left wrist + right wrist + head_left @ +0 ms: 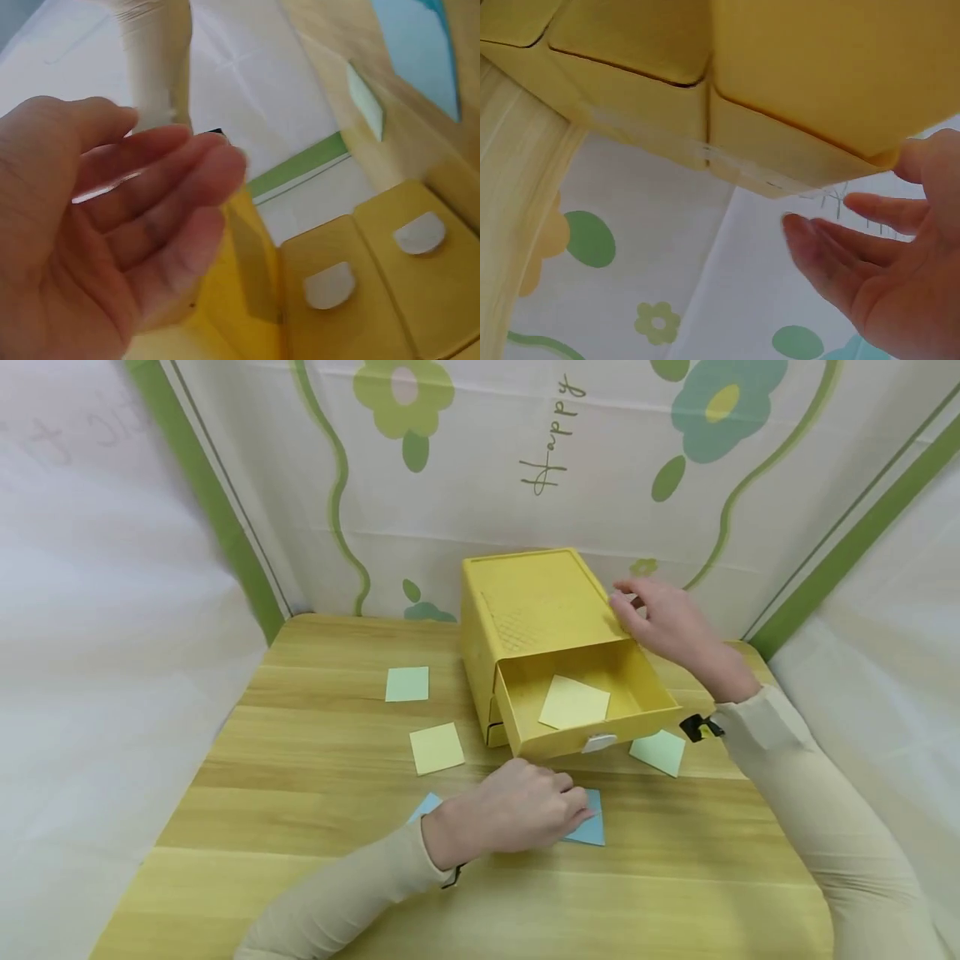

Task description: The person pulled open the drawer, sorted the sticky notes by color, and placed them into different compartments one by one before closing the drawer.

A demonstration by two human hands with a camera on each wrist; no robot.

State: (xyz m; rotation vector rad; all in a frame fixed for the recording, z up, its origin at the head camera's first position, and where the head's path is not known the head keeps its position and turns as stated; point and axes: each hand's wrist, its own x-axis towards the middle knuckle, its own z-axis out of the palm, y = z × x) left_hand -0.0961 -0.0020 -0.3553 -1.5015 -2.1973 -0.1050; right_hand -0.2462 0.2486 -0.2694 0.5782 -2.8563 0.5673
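Note:
A yellow drawer cabinet (pixel 540 602) stands on the table with its top drawer (pixel 637 681) pulled out. A pale yellow sticky note (pixel 573 703) lies inside that drawer. My right hand (pixel 663 625) is at the cabinet's upper right edge, thumb against or very near it, with the fingers loosely bent in the right wrist view. In front of the drawer hangs my left hand (pixel 517 806), above blue sticky notes (pixel 588 822) that it partly covers. The left wrist view shows its fingers (pixel 176 217) loosely curled around nothing.
Left of the cabinet lie a green sticky note (pixel 407 684) and a yellow sticky note (pixel 437 749). Another green note (pixel 660 752) is on the right, beside the drawer front. White handles (pixel 330 285) mark the lower drawers. A patterned curtain (pixel 480 510) hangs behind the table.

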